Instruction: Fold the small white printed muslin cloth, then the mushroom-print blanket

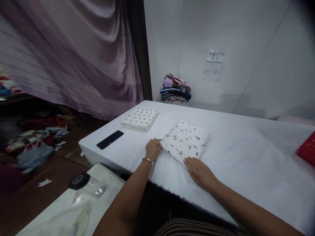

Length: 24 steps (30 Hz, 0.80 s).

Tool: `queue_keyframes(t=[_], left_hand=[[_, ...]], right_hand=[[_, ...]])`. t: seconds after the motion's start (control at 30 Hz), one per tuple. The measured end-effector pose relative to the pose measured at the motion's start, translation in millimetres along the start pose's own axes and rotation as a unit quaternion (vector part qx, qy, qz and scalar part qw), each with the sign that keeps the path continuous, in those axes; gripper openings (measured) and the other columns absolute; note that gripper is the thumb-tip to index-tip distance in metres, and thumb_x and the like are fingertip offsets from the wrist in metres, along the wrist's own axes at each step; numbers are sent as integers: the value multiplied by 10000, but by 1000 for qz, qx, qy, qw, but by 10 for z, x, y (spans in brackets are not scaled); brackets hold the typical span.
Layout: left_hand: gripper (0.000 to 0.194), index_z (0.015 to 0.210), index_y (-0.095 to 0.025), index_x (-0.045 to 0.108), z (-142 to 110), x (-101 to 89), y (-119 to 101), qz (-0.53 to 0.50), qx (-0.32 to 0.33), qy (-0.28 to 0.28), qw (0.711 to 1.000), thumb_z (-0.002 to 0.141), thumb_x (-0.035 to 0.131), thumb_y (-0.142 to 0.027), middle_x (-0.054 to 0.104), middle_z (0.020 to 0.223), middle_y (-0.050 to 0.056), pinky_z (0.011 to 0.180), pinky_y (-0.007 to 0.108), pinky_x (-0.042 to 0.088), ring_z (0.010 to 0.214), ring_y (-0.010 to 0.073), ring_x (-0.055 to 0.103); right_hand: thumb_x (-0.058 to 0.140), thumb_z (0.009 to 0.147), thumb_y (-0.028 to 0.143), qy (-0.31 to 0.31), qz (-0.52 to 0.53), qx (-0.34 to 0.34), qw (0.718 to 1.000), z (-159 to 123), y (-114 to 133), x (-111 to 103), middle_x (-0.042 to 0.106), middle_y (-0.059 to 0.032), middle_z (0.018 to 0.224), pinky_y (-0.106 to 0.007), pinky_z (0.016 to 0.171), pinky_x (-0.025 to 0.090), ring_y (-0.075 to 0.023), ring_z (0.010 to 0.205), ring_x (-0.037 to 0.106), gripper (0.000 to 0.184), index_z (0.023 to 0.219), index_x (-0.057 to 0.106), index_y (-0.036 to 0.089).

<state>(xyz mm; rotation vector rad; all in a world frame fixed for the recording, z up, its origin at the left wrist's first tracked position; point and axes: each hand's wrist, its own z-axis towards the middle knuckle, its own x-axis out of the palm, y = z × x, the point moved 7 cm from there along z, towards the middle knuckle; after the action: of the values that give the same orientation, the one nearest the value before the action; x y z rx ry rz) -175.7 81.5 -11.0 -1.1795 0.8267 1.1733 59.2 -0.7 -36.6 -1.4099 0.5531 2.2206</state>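
A folded white cloth point(184, 139) printed with small grey and tan plant-like motifs lies on the white-covered table point(236, 147) in front of me. My left hand point(153, 150), with a bracelet on its wrist, has its fingers curled at the left corner of this cloth, seemingly pinching it. Flat on the near right corner rests my right hand point(200, 171), its fingers stretched out over the fabric. Farther back to the left, a second folded white cloth point(140, 118) with rows of small grey marks lies apart from both hands.
A black phone point(110, 139) lies near the table's left edge. Below stands a pale side surface point(59, 209) with a black-lidded clear bottle point(91, 186) on its side. Folded textiles point(175, 90) are stacked by the wall. Something red point(307, 150) sits far right; a purple curtain point(98, 59) hangs left.
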Motion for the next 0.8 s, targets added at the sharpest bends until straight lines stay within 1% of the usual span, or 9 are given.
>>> queue_keyframes(t=[0.13,0.23,0.3,0.4,0.47,0.5,0.57,0.7,0.8], left_hand=[[379,1094,-267,651,61,15,92,-57,6,27,998,791,452,-155,646,1030,20,850,286,410,1003,188,544],[421,1136,-229,638,127,14,171,-127,4,81,989,767,462,-127,659,1078,16,876,255,433,1004,166,575],[439,1178,-192,609,169,-32,150,-142,-8,97,985,773,454,-124,639,1162,31,897,254,441,1035,166,578],[448,1253,-152,542,218,-155,-110,-136,8,52,989,822,421,-159,532,1329,60,1018,272,365,1197,164,487],[425,1272,-168,520,223,-191,-414,-109,71,9,991,871,415,-264,470,1391,63,1090,328,279,1289,180,392],[431,1275,-185,513,216,-167,-561,-86,107,-2,991,882,418,-333,445,1410,63,1107,372,246,1317,200,355],[484,1294,-208,486,207,-22,-738,-37,142,12,989,878,417,-445,402,1441,73,1104,450,221,1344,246,310],[573,1340,-196,426,234,300,-689,14,119,62,991,872,366,-522,361,1464,97,1079,470,238,1350,287,293],[600,1364,-176,394,252,368,-629,25,127,60,990,879,332,-524,341,1473,107,1083,467,224,1356,289,276]], right_hand=[[395,907,199,-3,-3,3,1000,9,7,7,497,-80,1358,-472,1047,390,-232,1259,452,462,1367,440,196],[393,903,187,-11,-2,0,1000,12,20,6,498,-79,1358,-468,1054,379,-229,1260,450,478,1379,423,204],[399,890,173,-12,-3,-1,1000,16,29,5,488,-83,1366,-466,1055,375,-233,1262,447,493,1382,419,197],[401,878,168,-4,-5,4,1000,28,31,7,483,-86,1371,-467,1054,372,-238,1264,444,498,1374,431,193],[400,877,175,5,-6,8,1000,38,25,18,486,-87,1369,-465,1057,367,-238,1268,439,493,1369,438,193],[399,878,176,10,-6,9,1000,42,21,26,485,-89,1370,-463,1058,364,-237,1272,435,494,1370,437,192],[393,880,173,15,-4,14,1000,41,10,38,479,-94,1374,-464,1060,358,-233,1279,426,498,1376,428,195],[391,894,208,43,14,24,999,29,24,14,449,-107,1396,-475,1078,319,-233,1299,397,496,1389,406,186],[446,895,348,79,55,46,994,120,49,-120,445,-115,1399,-458,1087,304,-244,1300,394,514,1376,426,167]])
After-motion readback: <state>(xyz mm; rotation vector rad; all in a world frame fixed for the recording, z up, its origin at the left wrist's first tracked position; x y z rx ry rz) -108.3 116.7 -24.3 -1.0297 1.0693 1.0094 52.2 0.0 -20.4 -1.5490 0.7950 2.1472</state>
